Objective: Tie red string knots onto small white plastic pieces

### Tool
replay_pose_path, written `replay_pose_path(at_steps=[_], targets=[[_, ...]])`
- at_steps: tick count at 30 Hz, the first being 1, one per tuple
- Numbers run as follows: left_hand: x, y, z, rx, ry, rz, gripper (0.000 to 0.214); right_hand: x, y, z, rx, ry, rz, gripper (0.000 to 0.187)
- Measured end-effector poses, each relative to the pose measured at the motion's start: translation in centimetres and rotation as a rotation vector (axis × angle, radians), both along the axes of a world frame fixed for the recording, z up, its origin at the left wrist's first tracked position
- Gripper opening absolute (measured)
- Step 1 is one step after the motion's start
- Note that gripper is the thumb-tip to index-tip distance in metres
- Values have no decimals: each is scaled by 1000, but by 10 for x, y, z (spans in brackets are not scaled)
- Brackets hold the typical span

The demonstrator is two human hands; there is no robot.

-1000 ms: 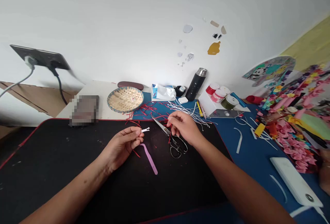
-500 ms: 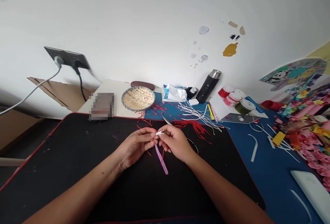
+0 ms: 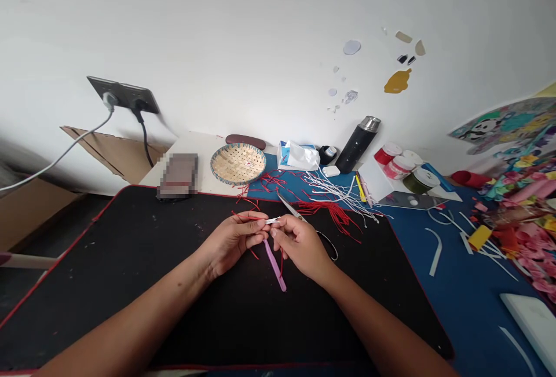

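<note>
Between my two hands, above the black mat, is a small white cord piece [image 3: 273, 221]; its exact form is too small to make out. My left hand [image 3: 237, 238] pinches its left end between thumb and forefinger. At the right end, my right hand [image 3: 299, 244] has its thumb and fingertips closed on it. Red cord [image 3: 282, 261] hangs below the right fingers, and more red ends stick out around the left hand. A slim purple tool [image 3: 275, 268] lies on the mat below the fingers, its upper end partly hidden. Scissors [image 3: 292, 205] lie behind the right hand, which covers their middle.
Loose red cords [image 3: 334, 215] and white cords [image 3: 343, 189] lie behind the hands. A woven basket [image 3: 238, 164], tissue box [image 3: 299, 157] and black thermos [image 3: 357, 146] stand along the wall. Cord spools [image 3: 420, 181] are at right, beside colourful craft pieces [image 3: 521, 235].
My right fingertips have drawn slightly to the right, and the white piece shows more plainly between the hands. More of the scissors is visible. The whole view has shifted a little.
</note>
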State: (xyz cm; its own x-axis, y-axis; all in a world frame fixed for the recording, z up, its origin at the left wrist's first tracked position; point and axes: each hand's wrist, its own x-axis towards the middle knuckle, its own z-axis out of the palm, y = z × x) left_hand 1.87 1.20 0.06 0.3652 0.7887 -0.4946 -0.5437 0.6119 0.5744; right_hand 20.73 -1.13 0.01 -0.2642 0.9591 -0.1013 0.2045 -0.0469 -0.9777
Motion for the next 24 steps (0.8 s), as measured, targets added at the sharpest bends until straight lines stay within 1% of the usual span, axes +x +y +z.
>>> replay_pose_path(at_steps=[4, 9, 14, 18, 24], targets=[[0, 0, -1, 30, 46, 9, 15, 1, -5, -1, 2, -25, 3, 12], [0, 2, -3, 94, 98, 1, 13, 2, -11, -1, -45, -37, 4, 11], [-1, 3, -5, 161, 126, -6, 23, 1, -17, -2, -90, -27, 39, 11], [-1, 1, -5, 229, 152, -33, 33, -1, -20, 0, -149, 32, 52, 19], [-1, 0, -3, 315, 211, -15, 35, -2, -22, -2, -342, 204, 8, 36]])
